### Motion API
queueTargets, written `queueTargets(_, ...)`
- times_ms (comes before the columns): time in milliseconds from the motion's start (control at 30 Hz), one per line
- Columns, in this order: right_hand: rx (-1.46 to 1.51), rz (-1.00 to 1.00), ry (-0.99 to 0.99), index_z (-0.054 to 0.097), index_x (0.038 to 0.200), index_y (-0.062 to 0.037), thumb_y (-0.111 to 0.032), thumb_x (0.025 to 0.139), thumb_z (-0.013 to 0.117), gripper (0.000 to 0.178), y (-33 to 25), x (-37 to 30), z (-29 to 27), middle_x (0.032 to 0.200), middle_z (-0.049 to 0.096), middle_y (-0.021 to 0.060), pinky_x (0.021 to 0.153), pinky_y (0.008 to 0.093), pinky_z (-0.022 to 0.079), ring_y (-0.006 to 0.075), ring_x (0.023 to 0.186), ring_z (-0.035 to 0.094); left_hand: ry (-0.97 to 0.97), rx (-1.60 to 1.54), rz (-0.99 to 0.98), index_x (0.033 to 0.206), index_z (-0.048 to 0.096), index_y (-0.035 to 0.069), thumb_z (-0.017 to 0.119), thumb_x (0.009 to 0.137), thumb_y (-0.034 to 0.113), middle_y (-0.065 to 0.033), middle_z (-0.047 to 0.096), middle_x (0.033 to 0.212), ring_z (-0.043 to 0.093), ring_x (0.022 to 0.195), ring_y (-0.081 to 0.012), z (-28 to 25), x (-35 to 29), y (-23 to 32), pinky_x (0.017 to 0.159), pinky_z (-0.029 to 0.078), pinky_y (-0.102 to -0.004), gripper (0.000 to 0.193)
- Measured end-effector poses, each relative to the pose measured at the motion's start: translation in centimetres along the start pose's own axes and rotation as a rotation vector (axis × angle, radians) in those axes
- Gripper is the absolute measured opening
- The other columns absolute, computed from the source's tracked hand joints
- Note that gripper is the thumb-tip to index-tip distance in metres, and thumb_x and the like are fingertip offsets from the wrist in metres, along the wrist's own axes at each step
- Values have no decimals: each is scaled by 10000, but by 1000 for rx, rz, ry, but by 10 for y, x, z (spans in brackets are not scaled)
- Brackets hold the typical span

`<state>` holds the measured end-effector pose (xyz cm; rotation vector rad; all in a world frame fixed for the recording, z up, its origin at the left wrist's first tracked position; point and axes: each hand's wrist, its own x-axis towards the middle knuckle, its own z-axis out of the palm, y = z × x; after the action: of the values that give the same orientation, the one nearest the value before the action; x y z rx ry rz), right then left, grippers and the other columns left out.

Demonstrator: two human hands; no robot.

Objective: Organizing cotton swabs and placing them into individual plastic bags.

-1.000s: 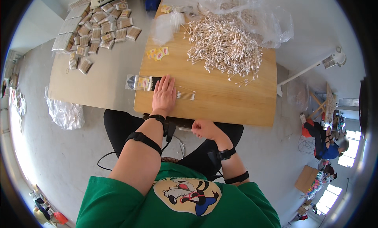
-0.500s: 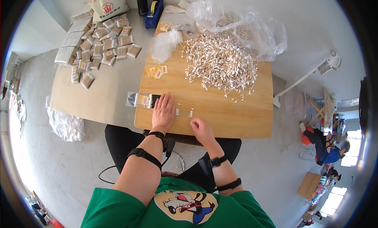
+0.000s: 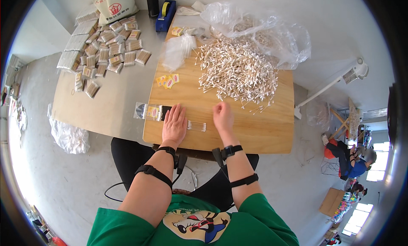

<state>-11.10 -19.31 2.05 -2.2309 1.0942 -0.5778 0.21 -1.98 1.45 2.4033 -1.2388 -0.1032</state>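
My left hand (image 3: 174,126) lies flat on the wooden board, its fingers stretched out over the end of a black strip (image 3: 166,111). Beside its fingertips, a clear packet of cotton swabs (image 3: 152,111) with a yellow label juts past the board's left edge. A short row of cotton swabs (image 3: 196,126) lies side by side just right of that hand. Farther right, my right hand (image 3: 223,117) is closed with the fingers curled in, below the big heap of loose cotton swabs (image 3: 240,69). What it holds, if anything, is hidden.
Yellow label cards (image 3: 168,80) and clear empty bags (image 3: 176,52) lie left of the heap. A large plastic bag (image 3: 272,33) sits behind it. On the metal table (image 3: 123,86) are many filled packets (image 3: 115,48), a blue tape dispenser (image 3: 165,16) and a black bottle (image 3: 152,3).
My right hand has moved up and slightly right, away from the row toward the heap. The single swab lying above the row is no longer seen there. My left hand stays in place.
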Motion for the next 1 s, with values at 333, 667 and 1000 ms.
queueTargets(333, -234, 20, 152, 578, 837, -80, -183, 838, 695, 156, 15, 29, 7, 886, 612, 116, 687, 463, 501, 341, 820, 610, 0, -6, -8, 1368, 504, 70, 483, 968, 260, -109, 423, 1482, 341, 1403, -247, 2, -2, 1, 1176, 243, -418, 443)
queueTargets(667, -108, -147, -19, 594, 820, -73, -134, 830, 690, 115, -2, -35, -6, 823, 607, 104, 648, 429, 498, 317, 784, 613, 3, 1, 4, 1367, 505, 65, 496, 960, 261, -118, 417, 1483, 338, 1405, -264, -3, -2, 0, 1178, 233, -428, 452)
queueTargets(1000, 57, -47, -18, 609, 816, -66, -106, 816, 699, 98, 4, -33, -12, 827, 604, 96, 617, 396, 496, 304, 718, 616, -25, -4, -5, 1380, 489, 68, 478, 970, 265, -109, 402, 1495, 318, 1416, -257, -4, -3, 1, 1183, 221, -422, 455)
